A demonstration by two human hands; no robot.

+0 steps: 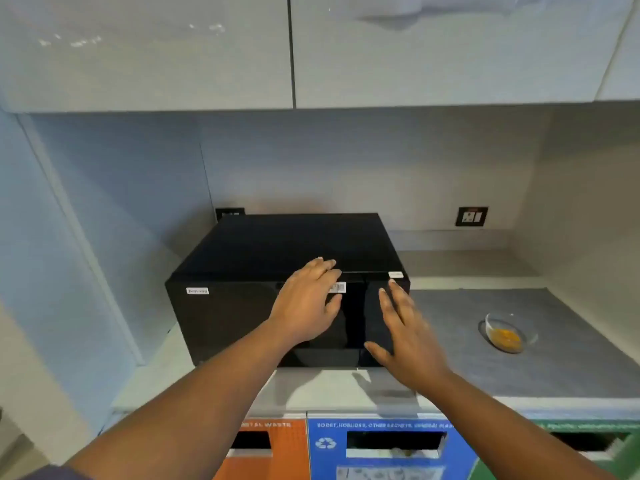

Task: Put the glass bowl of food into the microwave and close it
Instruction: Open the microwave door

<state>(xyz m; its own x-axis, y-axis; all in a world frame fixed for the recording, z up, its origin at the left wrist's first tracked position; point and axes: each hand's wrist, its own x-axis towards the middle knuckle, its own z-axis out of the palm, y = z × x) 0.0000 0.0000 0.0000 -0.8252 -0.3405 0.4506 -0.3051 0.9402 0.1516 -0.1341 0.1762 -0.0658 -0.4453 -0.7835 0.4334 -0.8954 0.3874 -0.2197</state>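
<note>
A black microwave [242, 306] stands on the counter with its door shut. My left hand [308, 303] lies spread on the upper right of the door, fingers reaching the top edge. My right hand [405, 334] is open with its fingers flat against the control panel at the microwave's right side. A small glass bowl [509, 332] with orange-yellow food in it sits on the grey counter to the right of the microwave, well apart from both hands.
White wall cupboards [311, 50] hang overhead. A wall socket [471, 216] is behind the counter at the right. Below the counter edge [346, 403] are orange [270, 452], blue [388, 448] and green [588, 445] waste bin slots.
</note>
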